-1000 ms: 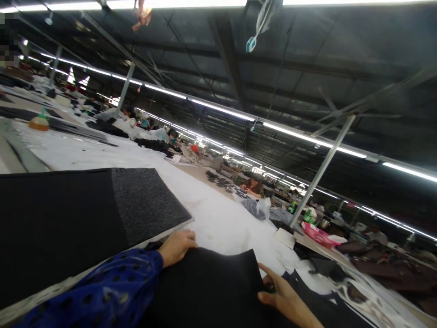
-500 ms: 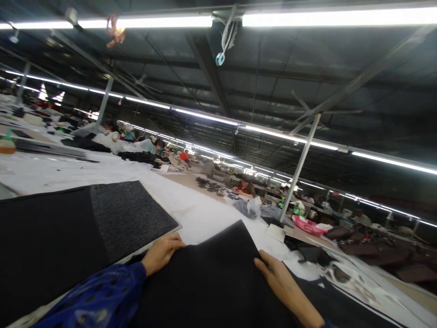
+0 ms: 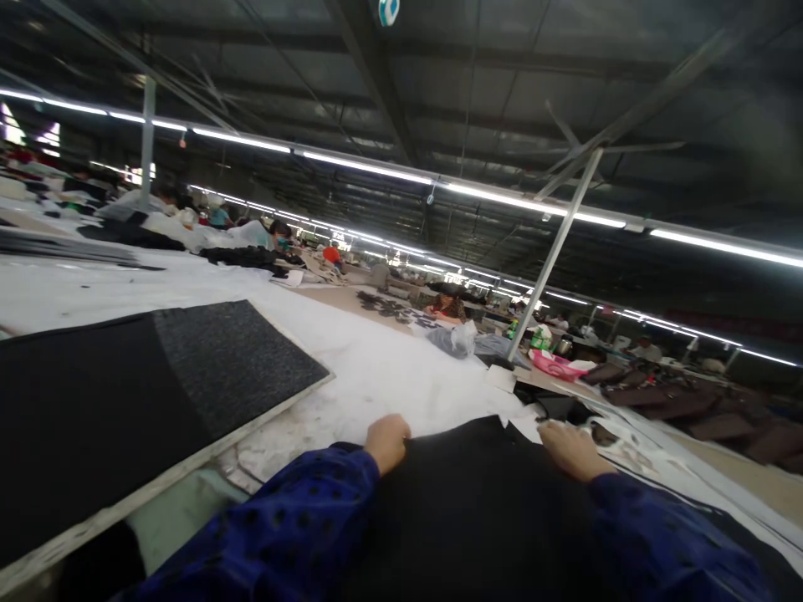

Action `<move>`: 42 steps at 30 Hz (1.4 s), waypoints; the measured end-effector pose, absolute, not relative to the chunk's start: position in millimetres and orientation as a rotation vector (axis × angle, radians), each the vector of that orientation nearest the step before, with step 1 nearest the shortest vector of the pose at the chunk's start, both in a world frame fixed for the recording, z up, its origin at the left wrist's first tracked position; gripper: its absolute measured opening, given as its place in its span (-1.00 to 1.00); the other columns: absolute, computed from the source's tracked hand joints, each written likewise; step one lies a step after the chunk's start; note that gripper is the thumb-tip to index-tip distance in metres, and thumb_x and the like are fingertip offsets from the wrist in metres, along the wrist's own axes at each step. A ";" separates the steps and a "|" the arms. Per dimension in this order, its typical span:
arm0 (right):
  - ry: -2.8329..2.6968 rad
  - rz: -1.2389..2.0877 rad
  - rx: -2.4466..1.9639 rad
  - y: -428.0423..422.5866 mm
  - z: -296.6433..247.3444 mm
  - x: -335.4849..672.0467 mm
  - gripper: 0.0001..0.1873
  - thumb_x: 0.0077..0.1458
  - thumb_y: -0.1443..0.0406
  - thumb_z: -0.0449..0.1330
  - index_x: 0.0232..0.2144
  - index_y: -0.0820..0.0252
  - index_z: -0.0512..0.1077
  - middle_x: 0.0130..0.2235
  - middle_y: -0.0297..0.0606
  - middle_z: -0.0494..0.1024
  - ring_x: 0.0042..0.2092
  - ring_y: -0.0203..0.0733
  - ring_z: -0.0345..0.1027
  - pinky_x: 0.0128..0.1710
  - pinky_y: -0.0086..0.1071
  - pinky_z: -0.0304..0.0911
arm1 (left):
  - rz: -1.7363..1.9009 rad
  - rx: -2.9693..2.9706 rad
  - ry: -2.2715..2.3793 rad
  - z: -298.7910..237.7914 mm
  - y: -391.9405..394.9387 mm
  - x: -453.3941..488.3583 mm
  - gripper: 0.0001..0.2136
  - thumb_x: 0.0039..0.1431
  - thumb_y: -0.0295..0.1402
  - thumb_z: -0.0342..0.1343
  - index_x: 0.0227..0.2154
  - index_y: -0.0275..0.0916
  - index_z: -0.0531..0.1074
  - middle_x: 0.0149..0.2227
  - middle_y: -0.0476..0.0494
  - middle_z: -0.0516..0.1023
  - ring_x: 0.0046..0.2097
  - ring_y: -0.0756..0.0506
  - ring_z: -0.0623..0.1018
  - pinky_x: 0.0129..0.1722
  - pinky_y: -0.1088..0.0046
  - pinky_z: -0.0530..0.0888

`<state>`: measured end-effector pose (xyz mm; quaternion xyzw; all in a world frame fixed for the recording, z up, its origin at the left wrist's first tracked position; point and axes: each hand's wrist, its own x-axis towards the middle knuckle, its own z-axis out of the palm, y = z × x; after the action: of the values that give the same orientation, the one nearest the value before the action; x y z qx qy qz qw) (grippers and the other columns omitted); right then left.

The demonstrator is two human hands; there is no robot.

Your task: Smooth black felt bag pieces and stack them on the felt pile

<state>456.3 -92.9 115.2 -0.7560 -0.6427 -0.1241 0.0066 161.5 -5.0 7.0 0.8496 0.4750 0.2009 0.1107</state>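
A large black fabric piece [image 3: 483, 510] spreads in front of me, its far edge at the white work surface. My left hand [image 3: 387, 443] is closed on its upper left edge, the fingers curled out of sight beneath. At the upper right, my right hand [image 3: 572, 450] is closed at the cloth's other side, with its fingertips partly hidden. Both arms wear blue dark-spotted sleeves. To the left of my left hand lies a black fabric panel [image 3: 81, 410] with a dark grey speckled section [image 3: 235, 368], on a pale-edged board [image 3: 285, 407].
The white-covered table [image 3: 370, 355] runs away from me. Black and white scraps [image 3: 618, 439] lie beyond my right hand. A pink basin [image 3: 558, 365], a slanted post [image 3: 555, 251] and brown pieces [image 3: 683, 410] stand farther right. Several people work in the background.
Both hands have moved right with the black fabric, away from the panel on the left. A gap beside the board now shows. The view has tilted downward.
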 end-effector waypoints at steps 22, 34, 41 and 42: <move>-2.578 0.024 -1.810 -53.4 22.5 327.5 -0.42 0.00 0.54 -0.07 0.08 0.22 0.32 -0.13 -0.13 0.38 -0.10 -0.17 0.27 -0.08 -0.41 0.17 | 0.451 2.453 1.210 21.4 7.0 56.5 -0.74 -0.09 -0.50 0.18 -0.26 -0.26 0.56 -0.35 -0.10 0.59 -0.29 -0.06 0.52 -0.26 0.51 0.38; -2.764 0.029 -1.891 -51.8 35.7 311.1 -0.24 -0.03 0.59 -0.07 0.19 -0.07 0.17 -0.11 -0.14 0.30 -0.14 -0.17 0.23 -0.07 -0.34 0.13 | 0.597 2.653 1.067 1.0 -10.6 39.8 -0.81 0.13 -0.44 0.06 -0.29 -0.09 0.55 -0.28 -0.03 0.50 -0.19 -0.03 0.45 -0.21 0.52 0.32; -2.964 -0.165 -1.882 -51.2 56.0 281.9 -0.32 -0.02 0.54 -0.02 0.14 -0.04 0.24 -0.04 -0.07 0.28 -0.05 0.01 0.19 -0.07 -0.15 0.13 | 0.580 2.725 1.052 0.0 -12.0 38.0 -0.79 0.17 -0.43 0.01 -0.30 -0.10 0.55 -0.29 -0.05 0.50 -0.17 -0.07 0.44 -0.23 0.48 0.32; -2.984 -0.157 -1.812 -51.5 55.7 277.9 -0.33 -0.03 0.55 -0.03 0.13 0.00 0.26 -0.02 -0.07 0.27 -0.03 -0.01 0.18 -0.06 -0.18 0.13 | 0.578 2.728 1.057 -0.1 -12.2 38.1 -0.80 0.17 -0.43 0.01 -0.30 -0.10 0.55 -0.28 -0.05 0.50 -0.17 -0.07 0.44 -0.24 0.48 0.32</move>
<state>277.9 -51.5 55.7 -0.5104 -0.8406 -0.0442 -0.1757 38.1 -12.2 -0.1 0.9118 0.3534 0.1932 0.0798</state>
